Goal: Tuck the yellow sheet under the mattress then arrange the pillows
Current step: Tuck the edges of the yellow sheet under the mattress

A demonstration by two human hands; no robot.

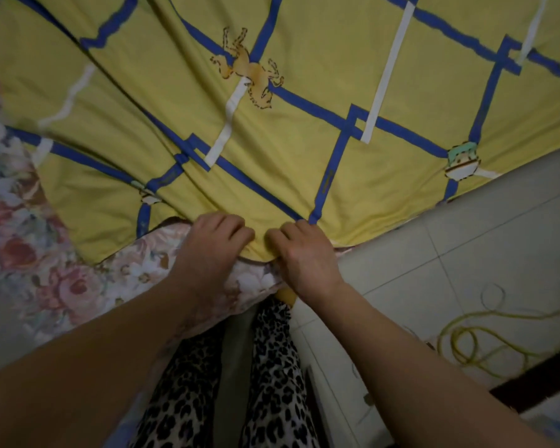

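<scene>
My left hand [215, 240] and right hand [304, 253] grip the near edge of the yellow sheet [304, 140], fingers [236, 226] curled, over the floral mattress [46, 253] corner beside the tiled floor [482, 237].

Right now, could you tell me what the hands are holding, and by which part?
Both the left hand and the right hand grip the yellow sheet at its near edge, by the mattress corner.
</scene>
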